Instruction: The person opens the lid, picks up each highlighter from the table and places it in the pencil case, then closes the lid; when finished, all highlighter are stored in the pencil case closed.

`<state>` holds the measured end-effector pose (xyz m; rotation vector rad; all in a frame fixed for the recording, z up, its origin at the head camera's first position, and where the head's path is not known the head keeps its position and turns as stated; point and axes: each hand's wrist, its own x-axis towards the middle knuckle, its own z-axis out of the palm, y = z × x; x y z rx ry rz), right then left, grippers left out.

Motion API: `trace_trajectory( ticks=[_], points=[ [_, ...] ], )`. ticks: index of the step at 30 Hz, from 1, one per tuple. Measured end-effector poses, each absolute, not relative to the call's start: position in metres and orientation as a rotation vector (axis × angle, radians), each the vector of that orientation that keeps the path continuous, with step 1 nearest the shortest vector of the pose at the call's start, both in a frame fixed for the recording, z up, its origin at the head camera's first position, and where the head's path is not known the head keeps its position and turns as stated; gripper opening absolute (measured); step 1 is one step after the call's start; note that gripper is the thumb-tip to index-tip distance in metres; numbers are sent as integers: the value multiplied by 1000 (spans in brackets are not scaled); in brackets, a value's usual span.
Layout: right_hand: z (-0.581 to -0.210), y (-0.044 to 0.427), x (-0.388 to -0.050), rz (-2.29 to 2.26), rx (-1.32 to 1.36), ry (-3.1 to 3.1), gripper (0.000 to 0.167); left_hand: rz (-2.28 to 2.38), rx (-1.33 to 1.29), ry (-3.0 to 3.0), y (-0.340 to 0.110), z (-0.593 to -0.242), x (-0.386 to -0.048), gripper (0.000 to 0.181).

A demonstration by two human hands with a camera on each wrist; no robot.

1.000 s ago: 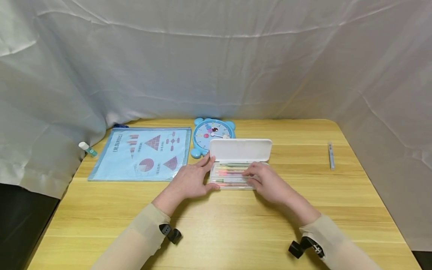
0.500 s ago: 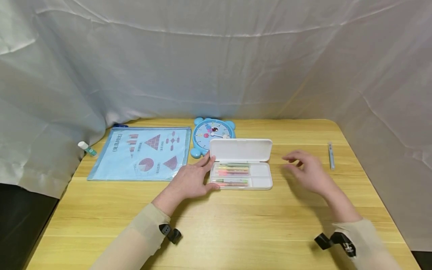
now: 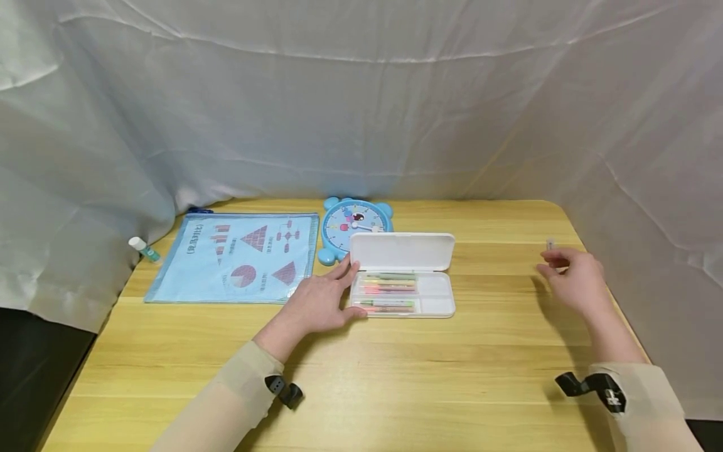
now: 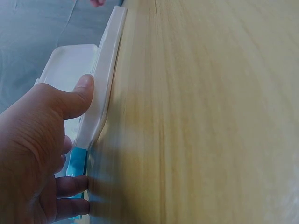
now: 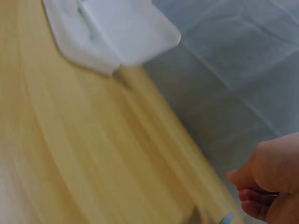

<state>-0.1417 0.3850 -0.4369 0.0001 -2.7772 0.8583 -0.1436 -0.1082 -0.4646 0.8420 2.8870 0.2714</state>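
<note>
A white pencil case (image 3: 436,305) stands with its lid up in the middle of the table. Several coloured pens (image 3: 388,285) lie in the left part of its two rows. My left hand (image 3: 319,302) holds the case at its left end, thumb (image 4: 79,99) on the front rim and other fingers round the far side. Over at the right, my right hand (image 3: 578,280) hovers with loosely bent fingers above a pale blue pen (image 3: 550,243). Most of that pen is hidden behind the hand; a bit of the pen (image 5: 227,218) shows in the right wrist view, apart from the fingers.
A blue toy clock (image 3: 356,216) sits behind the case, partly covered by its lid. Left of it lies a blue zip document bag (image 3: 237,257). A glue stick (image 3: 145,249) is at the table's left edge. Grey cloth (image 3: 361,113) hangs around the table.
My right hand has left the pencil case and moved right to the pen at the table's right side. My left hand stays on the case.
</note>
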Motion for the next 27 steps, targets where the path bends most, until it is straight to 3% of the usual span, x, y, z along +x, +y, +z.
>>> trace_trajectory(
  ticks=[7, 27],
  points=[
    [-454, 405, -147, 790, -239, -2868, 34, 282, 827, 2882, -108, -465, -144, 102],
    [-470, 415, -152, 852, -364, -2824, 29, 276, 826, 2873, -108, -465, -145, 102]
  ],
)
